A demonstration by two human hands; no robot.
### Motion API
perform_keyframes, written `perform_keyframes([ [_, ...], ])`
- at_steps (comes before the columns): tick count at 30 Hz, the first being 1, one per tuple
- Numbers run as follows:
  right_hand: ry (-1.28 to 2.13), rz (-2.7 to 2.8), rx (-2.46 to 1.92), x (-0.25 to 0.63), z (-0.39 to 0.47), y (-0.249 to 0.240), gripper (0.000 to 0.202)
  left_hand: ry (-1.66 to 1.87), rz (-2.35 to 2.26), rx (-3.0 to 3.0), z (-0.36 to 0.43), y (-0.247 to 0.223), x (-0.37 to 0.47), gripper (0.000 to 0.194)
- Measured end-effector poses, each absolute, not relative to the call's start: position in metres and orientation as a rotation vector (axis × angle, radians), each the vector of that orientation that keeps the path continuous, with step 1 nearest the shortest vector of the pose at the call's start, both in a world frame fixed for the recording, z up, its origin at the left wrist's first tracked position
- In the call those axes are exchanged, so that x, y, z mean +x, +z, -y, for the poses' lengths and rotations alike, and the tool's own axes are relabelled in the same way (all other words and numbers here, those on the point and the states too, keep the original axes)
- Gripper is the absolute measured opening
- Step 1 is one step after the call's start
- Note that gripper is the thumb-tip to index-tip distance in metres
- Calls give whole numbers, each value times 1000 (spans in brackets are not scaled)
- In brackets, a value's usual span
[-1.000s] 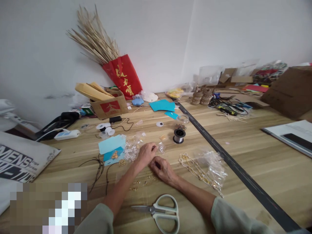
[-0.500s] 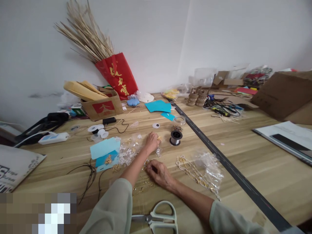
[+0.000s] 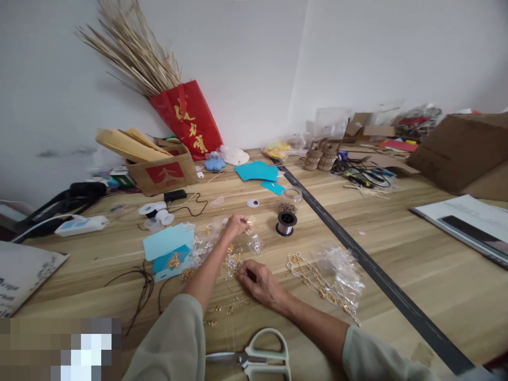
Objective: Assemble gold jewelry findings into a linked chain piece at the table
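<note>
My left hand (image 3: 237, 225) reaches out over the middle of the table, its fingers pinched at the edge of a small clear bag (image 3: 249, 225) with gold bits. Nearer to me, my right hand (image 3: 260, 281) rests on its side with curled fingers beside a pile of gold and silver pieces (image 3: 233, 260); anything between its fingertips is too small to make out. Gold chains (image 3: 228, 311) lie below the pile. Another small bag of silver rings (image 3: 255, 244) sits between the hands. White-handled scissors (image 3: 268, 354) lie at the front edge.
A black wire spool (image 3: 286, 224) and a bead jar (image 3: 288, 206) stand beyond my hands. Chains (image 3: 317, 283) and a crumpled clear bag (image 3: 343, 270) lie to the right. Blue cards (image 3: 169, 242) lie left. A dark strip (image 3: 357, 253) crosses the table.
My left hand has moved slightly left and up, uncovering more of the gold and silver pile. My right hand stays in place. The view has shifted a little.
</note>
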State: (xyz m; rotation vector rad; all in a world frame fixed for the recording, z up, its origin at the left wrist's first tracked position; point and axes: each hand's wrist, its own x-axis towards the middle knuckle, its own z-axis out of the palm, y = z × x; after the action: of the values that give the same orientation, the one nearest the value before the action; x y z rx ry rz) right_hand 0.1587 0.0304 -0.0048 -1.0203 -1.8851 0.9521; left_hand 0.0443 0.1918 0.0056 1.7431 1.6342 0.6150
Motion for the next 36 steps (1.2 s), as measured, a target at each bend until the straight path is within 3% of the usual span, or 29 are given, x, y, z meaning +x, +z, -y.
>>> perform_keyframes([
  [11,960,1882,-1009,159,-30,-5,9,606,-1605,1636,-176,5,12,8],
  [27,929,1892,-998,158,-30,-6,10,545,-1834,2205,-171,16,25,35],
  [36,915,1895,-970,159,-32,-9,10,471,-1395,2414,-173,19,62,20],
])
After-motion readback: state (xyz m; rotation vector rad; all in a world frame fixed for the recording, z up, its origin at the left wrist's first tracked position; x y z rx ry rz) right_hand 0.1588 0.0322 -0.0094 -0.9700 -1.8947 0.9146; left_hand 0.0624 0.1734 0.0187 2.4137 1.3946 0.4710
